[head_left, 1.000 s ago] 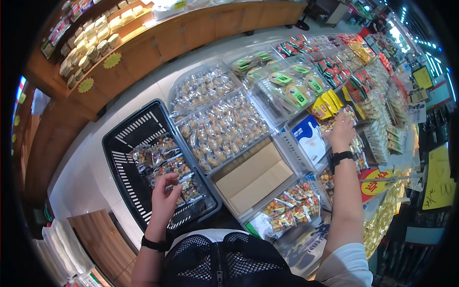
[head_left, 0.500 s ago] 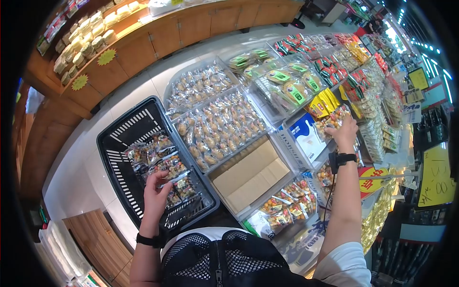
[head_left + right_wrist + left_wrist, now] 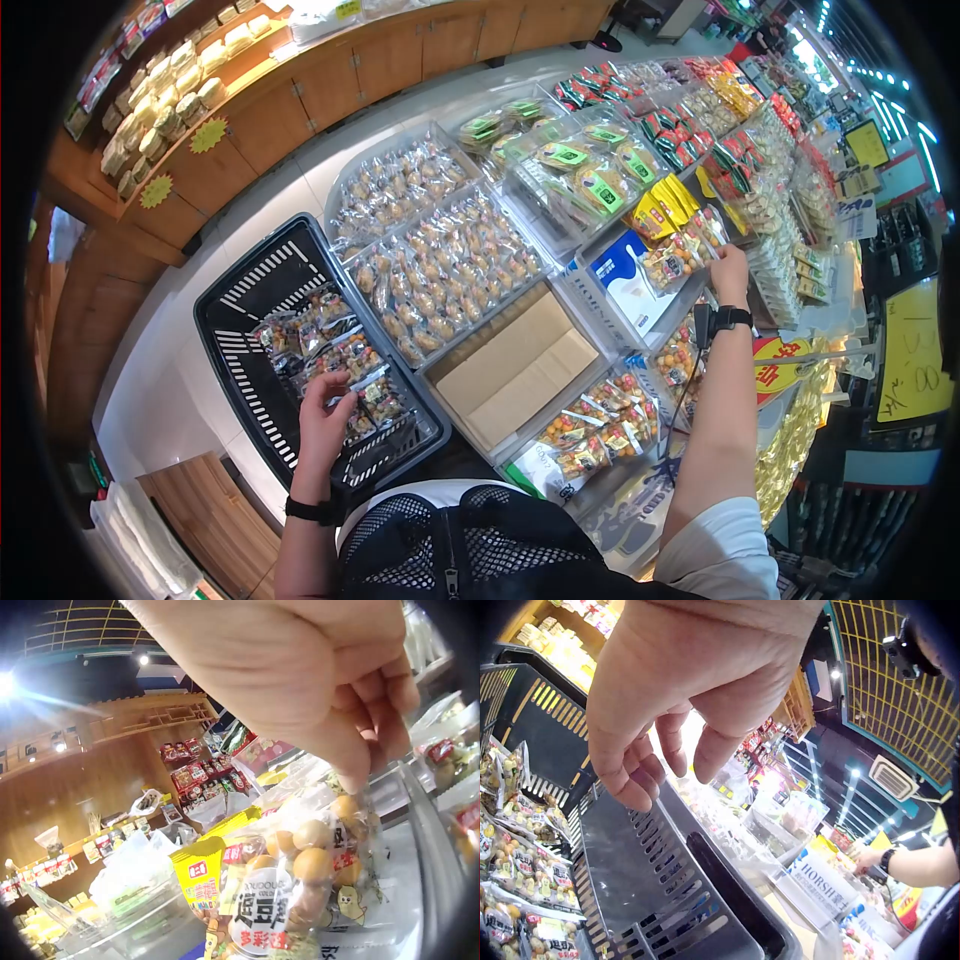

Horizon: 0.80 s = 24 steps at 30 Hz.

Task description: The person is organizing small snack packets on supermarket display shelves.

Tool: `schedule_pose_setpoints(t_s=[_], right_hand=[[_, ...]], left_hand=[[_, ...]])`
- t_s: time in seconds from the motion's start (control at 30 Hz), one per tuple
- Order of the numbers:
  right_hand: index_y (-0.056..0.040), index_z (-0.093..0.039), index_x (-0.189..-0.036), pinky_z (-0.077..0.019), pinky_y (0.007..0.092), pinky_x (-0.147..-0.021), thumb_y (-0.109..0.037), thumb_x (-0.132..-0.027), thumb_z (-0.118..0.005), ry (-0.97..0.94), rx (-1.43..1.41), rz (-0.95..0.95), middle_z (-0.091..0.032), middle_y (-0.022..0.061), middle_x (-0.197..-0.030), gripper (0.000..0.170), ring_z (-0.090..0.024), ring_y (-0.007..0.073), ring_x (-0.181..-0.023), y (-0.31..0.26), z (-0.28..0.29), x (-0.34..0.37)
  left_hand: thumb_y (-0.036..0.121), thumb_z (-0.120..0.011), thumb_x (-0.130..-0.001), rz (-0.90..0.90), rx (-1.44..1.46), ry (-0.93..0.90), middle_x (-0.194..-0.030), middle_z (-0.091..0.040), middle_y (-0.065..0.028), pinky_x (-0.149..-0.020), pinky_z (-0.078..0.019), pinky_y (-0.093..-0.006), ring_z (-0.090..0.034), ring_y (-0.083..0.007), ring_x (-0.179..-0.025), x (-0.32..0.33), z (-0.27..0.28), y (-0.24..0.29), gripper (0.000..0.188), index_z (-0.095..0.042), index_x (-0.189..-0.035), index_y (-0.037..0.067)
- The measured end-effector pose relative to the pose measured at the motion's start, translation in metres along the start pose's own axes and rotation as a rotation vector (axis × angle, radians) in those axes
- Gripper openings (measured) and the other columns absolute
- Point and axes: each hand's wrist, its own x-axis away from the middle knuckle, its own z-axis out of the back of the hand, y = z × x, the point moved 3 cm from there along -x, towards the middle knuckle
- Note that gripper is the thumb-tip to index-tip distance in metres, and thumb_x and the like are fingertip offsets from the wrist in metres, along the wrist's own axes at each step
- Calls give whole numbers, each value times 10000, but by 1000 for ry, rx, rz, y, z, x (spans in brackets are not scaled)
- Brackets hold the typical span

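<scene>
One left hand (image 3: 325, 425) is held over the near part of the black basket (image 3: 222, 325), well apart from the right hand (image 3: 728, 275); its fingers are loosely bent, and nothing is held. Beneath and beyond the left hand, clear bags (image 3: 310, 320) of round snacks are contained in the basket. By the curled fingers and thumb of the right hand, a clear snack bag (image 3: 300, 877) is pinched at its edge, among the goods on the display. Just beyond the right hand, yellow packets (image 3: 665, 208) are seen beside the snack bag; toward the left hand from it, a blue-and-white panel (image 3: 630, 278) is seen. Between the hands, folded cardboard (image 3: 515, 365) is laid in an open bin, and wrapped snacks (image 3: 440, 270) are arranged beyond it in rows.
</scene>
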Motion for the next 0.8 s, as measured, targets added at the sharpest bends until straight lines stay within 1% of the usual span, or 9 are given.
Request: schedule_pose_setpoints(t_s=[0.13,0.2,0.33,0.5,0.57,0.63,0.67,0.73,0.8], right_hand=[[15,-645,-910,-523,378,-636,-13,-710,-721,48,38,92,-670,165,-785,217,-671,270,-707,-10,-1,2],[25,-606,-990,-540,348,-575,-10,-703,-711,-179,-493,-262,-661,135,-745,307,-678,239,-636,-2,-8,5],[31,-548,-1092,-528,298,-506,12,-725,-686,-195,-625,-288,-640,97,-724,393,-658,177,-579,1,-4,11],[-40,-598,-1073,-488,313,-483,-82,-805,-694,158,83,116,-632,81,-783,288,-642,164,-639,-26,18,26],[-52,-619,-1009,-458,311,-476,-116,-817,-698,108,26,159,-639,67,-782,217,-624,143,-606,-54,14,42],[-15,-631,-1000,-508,335,-542,-120,-759,-735,-588,-404,-29,-647,63,-723,283,-647,183,-640,-94,-2,68],[1,-638,-962,-504,323,-545,-126,-757,-743,-697,-409,-49,-651,54,-741,263,-649,181,-678,-112,-3,82],[-15,-656,-959,-524,351,-681,-146,-699,-772,-449,-241,403,-672,97,-846,314,-657,223,-764,-78,-49,68],[-18,-648,-957,-510,359,-751,-129,-664,-755,-422,-71,295,-675,144,-890,331,-653,261,-843,-63,-61,56]], left_hand=[[-14,-653,-846,-13,-3,9,-1065,-596,-39,-764,-520,-257,-602,-121,-947,-1,-4,-2,268,-605,-1107,24],[-11,-652,-849,-9,-10,3,-1046,-597,-36,-745,-521,-252,-600,-115,-933,-1,-6,-1,264,-605,-1106,24],[2,-654,-856,68,15,-22,-990,-599,-29,-687,-518,-231,-594,-95,-894,2,-7,6,256,-608,-1106,30],[20,-669,-853,66,22,6,-992,-604,-34,-676,-514,-229,-595,-92,-892,2,-3,2,267,-613,-1114,41],[25,-676,-849,69,23,8,-1003,-609,-36,-697,-517,-239,-598,-98,-906,0,-4,-6,274,-615,-1116,43],[31,-688,-839,8,-16,7,-1031,-617,-39,-754,-522,-265,-604,-120,-944,-4,-2,-20,285,-618,-1115,42],[35,-698,-829,63,-44,3,-1049,-621,-37,-791,-518,-285,-606,-137,-973,-5,-1,-20,293,-620,-1112,40],[43,-702,-829,22,-97,13,-1065,-609,-41,-781,-521,-290,-607,-140,-972,-5,3,-21,295,-618,-1111,48],[53,-714,-826,29,-88,23,-1066,-597,-61,-760,-530,-308,-608,-160,-948,-7,11,-34,301,-612,-1109,51]])
